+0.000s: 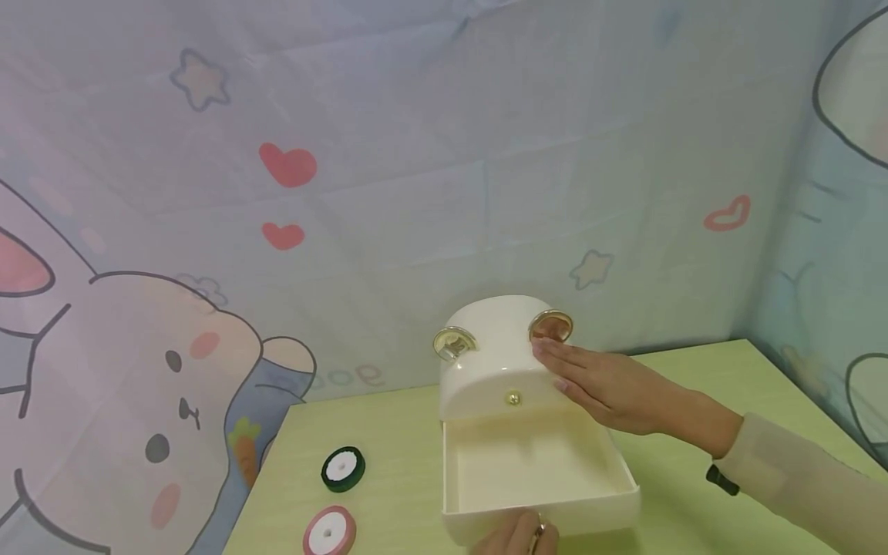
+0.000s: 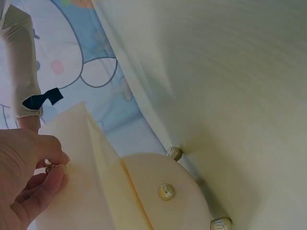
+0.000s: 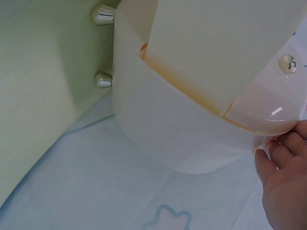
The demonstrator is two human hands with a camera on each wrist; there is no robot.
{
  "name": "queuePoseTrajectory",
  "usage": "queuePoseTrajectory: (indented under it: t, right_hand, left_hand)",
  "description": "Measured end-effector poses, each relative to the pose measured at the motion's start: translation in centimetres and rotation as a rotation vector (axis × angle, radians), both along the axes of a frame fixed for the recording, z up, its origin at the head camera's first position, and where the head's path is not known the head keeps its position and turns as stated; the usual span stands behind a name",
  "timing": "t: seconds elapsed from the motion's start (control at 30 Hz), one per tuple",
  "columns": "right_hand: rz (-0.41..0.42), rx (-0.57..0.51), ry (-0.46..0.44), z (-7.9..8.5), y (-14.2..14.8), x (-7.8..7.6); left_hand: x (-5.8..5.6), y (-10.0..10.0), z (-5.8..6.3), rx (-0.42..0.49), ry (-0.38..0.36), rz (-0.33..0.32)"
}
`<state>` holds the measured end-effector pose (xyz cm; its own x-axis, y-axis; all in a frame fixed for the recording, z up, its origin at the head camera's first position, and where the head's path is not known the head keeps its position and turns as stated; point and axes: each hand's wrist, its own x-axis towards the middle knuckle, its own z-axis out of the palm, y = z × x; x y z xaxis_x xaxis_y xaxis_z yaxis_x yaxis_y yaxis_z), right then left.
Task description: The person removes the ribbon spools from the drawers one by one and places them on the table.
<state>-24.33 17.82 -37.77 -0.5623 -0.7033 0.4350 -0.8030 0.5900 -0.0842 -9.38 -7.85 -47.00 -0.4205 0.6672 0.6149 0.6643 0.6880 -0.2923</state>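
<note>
A glossy white jewelry box (image 1: 502, 335) with a rounded top and two gold-rimmed, ear-like rings stands on the table. Its lower drawer (image 1: 451, 470) is pulled out toward the front, showing a cream bottom. At the drawer's front, my left hand (image 1: 515, 538) pinches a small knob (image 2: 49, 167) between thumb and fingers. My right hand (image 1: 617, 389) rests against the box's right side, its fairly straight fingers at the right ear ring (image 1: 551, 324). Above the drawer sits another round gold knob (image 1: 512, 398).
Two ribbon spools, one dark green (image 1: 343, 469) and one pink (image 1: 330, 532), lie left of the box on the pale green table (image 1: 388, 432). Behind the table hangs a cartoon-printed cloth (image 1: 416, 193). Short gold feet (image 3: 103, 79) support the box.
</note>
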Motion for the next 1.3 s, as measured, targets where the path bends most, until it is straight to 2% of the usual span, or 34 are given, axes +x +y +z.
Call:
queuePoseTrajectory:
  t: [0.27,0.33,0.5,0.73,0.97,1.07,1.3]
  right_hand:
    - [0.003,0.002,0.010,-0.2,0.0,-0.2]
    - [0.005,0.002,0.015,-0.3,0.0,-0.2]
    - [0.010,0.000,0.014,-0.2,0.0,-0.3]
    - [0.013,-0.003,0.026,-0.2,0.0,-0.2]
    - [0.006,-0.007,0.022,-0.3,0.0,-0.2]
    - [0.006,-0.006,0.015,-0.3,0.0,-0.2]
    - [0.004,-0.007,0.009,-0.4,0.0,-0.1]
  left_hand:
    - [-1.4,0.0,0.3,0.026,-0.040,-0.054]
    - [-1.8,0.0,0.3,0.041,-0.006,-0.062]
    - [-3.1,0.1,0.2,0.058,0.138,-0.067]
    - [-4.1,0.3,-0.1,0.069,0.155,-0.065]
    - [-5.4,0.3,-0.3,0.090,0.236,-0.054]
    - [-5.9,0.2,-0.3,0.094,0.239,-0.051]
    - [-6.5,0.3,-0.1,0.074,0.195,-0.014]
